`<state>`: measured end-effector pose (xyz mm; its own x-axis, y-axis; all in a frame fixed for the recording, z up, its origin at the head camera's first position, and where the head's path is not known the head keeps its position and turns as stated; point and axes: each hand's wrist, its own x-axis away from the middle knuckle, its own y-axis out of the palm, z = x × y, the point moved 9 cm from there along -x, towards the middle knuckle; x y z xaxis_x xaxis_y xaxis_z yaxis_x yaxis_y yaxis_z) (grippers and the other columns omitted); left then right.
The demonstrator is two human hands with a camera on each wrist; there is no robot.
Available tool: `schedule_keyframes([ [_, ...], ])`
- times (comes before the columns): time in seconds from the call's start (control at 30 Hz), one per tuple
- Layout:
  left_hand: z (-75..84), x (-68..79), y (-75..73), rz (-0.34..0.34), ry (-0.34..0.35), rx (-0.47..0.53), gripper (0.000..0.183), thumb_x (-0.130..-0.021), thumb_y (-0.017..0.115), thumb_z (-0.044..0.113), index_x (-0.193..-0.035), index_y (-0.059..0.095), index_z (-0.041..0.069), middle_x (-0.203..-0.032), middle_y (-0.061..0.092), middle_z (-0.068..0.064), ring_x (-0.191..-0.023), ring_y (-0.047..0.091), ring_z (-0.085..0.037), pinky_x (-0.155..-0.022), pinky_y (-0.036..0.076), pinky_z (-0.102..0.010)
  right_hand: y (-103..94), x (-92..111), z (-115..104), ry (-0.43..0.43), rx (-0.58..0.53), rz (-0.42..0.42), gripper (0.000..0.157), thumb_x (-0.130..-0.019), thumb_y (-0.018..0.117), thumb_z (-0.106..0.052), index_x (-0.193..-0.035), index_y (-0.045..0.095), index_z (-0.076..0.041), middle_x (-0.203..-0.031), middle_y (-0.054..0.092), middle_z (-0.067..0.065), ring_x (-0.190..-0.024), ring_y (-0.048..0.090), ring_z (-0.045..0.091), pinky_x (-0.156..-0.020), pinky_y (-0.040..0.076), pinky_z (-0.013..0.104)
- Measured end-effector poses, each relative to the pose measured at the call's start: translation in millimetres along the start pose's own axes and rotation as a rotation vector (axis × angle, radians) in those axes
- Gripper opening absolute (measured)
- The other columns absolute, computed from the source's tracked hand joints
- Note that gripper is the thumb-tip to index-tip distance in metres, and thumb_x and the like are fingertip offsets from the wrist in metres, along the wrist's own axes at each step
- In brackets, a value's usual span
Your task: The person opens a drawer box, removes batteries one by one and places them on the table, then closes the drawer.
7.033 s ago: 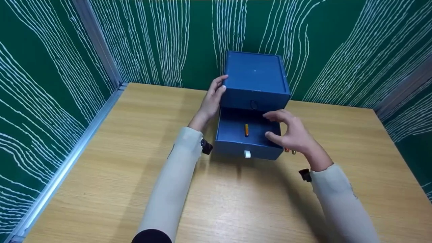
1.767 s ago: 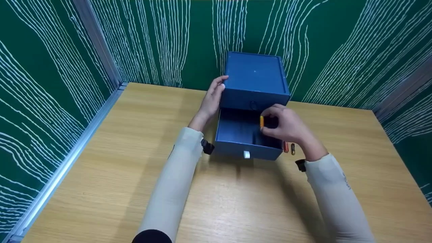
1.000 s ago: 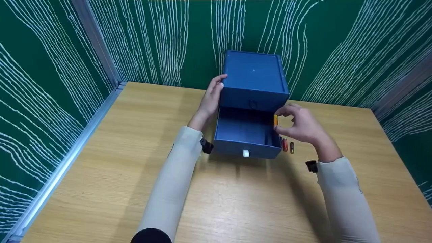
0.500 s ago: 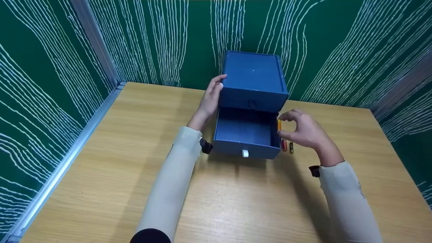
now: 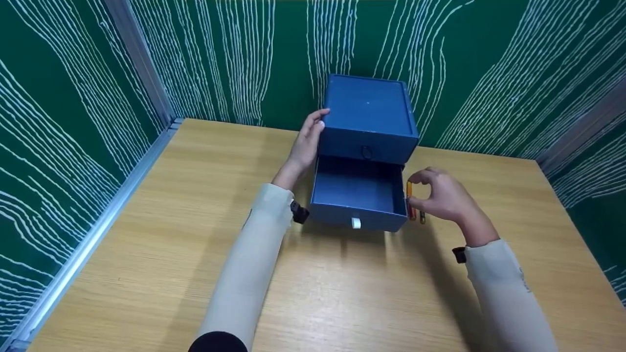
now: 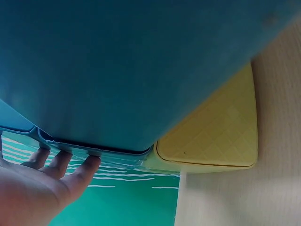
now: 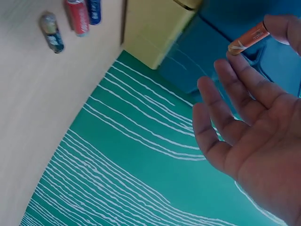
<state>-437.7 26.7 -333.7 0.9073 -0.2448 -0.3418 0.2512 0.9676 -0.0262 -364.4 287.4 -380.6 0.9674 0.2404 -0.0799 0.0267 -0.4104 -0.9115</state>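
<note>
My right hand (image 5: 442, 195) pinches an orange battery (image 5: 409, 189) upright between thumb and forefinger, just outside the right wall of a pulled-out blue drawer (image 5: 337, 215). In the right wrist view the battery (image 7: 248, 38) spans from the thumb to the forefinger tip, with the other fingers spread. On the table below lie a red battery (image 7: 79, 18), a blue battery (image 7: 94, 10) and a dark, gold-ended battery (image 7: 51, 32), side by side. My left hand (image 5: 304, 146) rests with extended fingers against the left side of the blue drawer unit (image 5: 369, 107).
The unit's upper drawer (image 5: 342, 142) is closed and has a dark ring pull. A white tab (image 5: 356, 223) sits on the pulled-out drawer's front. Beneath the blue tiers is a yellow section (image 6: 211, 127) by the wooden table (image 5: 195, 195). A green, white-lined wall (image 5: 288, 63) stands behind.
The orange battery lay in the drawer at first; my right hand has picked it up, carried it right over the drawer's side wall and lowered it toward the other batteries. My left hand has stayed put.
</note>
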Motion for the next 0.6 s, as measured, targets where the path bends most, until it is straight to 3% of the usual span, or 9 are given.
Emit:
schedule_keyframes([
  [0.3,2.9,0.7,0.3,0.002,0.034,-0.021,0.036,-0.096,0.027,0.017,-0.131,0.035,0.01,-0.138,0.031,-0.003,-0.128,0.026,-0.01,-0.105,0.021,-0.025,16.2,-4.9,8.2,-0.007,0.052,-0.001,0.049,-0.069,0.068,-0.043,-0.104,0.059,-0.01,-0.104,0.054,0.008,-0.095,0.049,0.026,-0.079,0.044,0.047],
  [0.6,1.2,0.7,-1.2,0.009,0.012,-0.042,0.036,-0.096,0.027,0.02,-0.131,0.036,0.014,-0.138,0.031,-0.001,-0.126,0.029,-0.009,-0.104,0.022,-0.027,30.4,-6.3,20.4,0.038,0.001,-0.043,0.051,-0.07,0.067,-0.045,-0.106,0.057,-0.01,-0.108,0.051,0.008,-0.099,0.044,0.029,-0.078,0.044,0.046],
])
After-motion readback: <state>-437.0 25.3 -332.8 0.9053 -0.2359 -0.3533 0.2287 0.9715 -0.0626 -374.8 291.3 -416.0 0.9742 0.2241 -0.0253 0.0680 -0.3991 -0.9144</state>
